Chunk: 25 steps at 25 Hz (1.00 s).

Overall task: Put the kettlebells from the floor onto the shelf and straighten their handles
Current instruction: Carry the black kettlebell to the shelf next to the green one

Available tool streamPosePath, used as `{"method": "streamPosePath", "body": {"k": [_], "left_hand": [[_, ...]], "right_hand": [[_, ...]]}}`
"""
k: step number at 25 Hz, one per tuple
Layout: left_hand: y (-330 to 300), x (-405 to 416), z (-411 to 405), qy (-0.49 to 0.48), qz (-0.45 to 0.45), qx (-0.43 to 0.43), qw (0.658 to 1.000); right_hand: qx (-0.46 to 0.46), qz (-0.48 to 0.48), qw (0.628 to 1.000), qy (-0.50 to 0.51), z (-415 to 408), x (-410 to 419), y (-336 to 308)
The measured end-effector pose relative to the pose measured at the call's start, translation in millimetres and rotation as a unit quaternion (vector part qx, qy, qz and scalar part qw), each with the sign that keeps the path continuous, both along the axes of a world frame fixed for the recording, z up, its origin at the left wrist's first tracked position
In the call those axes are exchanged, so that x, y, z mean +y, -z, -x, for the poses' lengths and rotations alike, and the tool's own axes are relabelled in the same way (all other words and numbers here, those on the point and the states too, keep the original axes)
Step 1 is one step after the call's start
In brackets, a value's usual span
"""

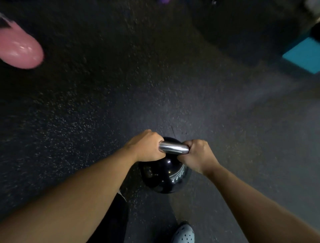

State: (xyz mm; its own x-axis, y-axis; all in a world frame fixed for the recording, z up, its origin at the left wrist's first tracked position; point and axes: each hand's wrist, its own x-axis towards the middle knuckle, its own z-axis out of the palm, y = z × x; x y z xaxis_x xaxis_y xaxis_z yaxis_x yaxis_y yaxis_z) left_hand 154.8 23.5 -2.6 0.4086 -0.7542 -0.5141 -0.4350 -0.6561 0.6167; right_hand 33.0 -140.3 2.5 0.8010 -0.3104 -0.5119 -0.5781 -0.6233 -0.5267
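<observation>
A glossy black kettlebell (163, 177) with a silver steel handle (174, 147) is below me, over the dark speckled rubber floor. My left hand (144, 146) grips the handle's left end and my right hand (198, 154) grips its right end, both fists closed around it. I cannot tell whether the ball touches the floor or hangs just above it. A pink kettlebell (19, 47) sits at the left edge, partly cut off. No shelf is in view.
A teal block (304, 55) lies at the right edge beside a dark object. My light spotted shoe (184, 233) is at the bottom, right behind the black kettlebell. Something purple (163, 1) shows at the top edge. The frame is blurred.
</observation>
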Motion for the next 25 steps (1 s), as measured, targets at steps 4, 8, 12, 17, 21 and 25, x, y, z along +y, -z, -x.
{"method": "streamPosePath", "body": {"k": [4, 8, 12, 17, 21, 25], "left_hand": [[-69, 39, -95, -0.064, 0.041, -0.079, 0.994], [-130, 72, -202, -0.08, 0.055, -0.163, 0.982], [-186, 109, -322, -0.092, 0.072, -0.252, 0.961], [-223, 147, -450, -0.101, 0.075, -0.349, 0.928], [-226, 165, -553, -0.136, 0.042, -0.38, 0.914], [-233, 163, -659, -0.14, 0.007, -0.363, 0.921]], "right_hand": [[-0.066, 0.05, 0.993, -0.087, -121, 22, -76], [-0.115, 0.087, 0.98, -0.138, -243, 50, -138], [-0.167, 0.079, 0.972, -0.146, -369, 78, -185], [-0.246, 0.098, 0.945, -0.192, -509, 112, -217], [-0.251, 0.075, 0.942, -0.21, -620, 126, -218], [-0.266, 0.077, 0.934, -0.226, -734, 123, -215]]}}
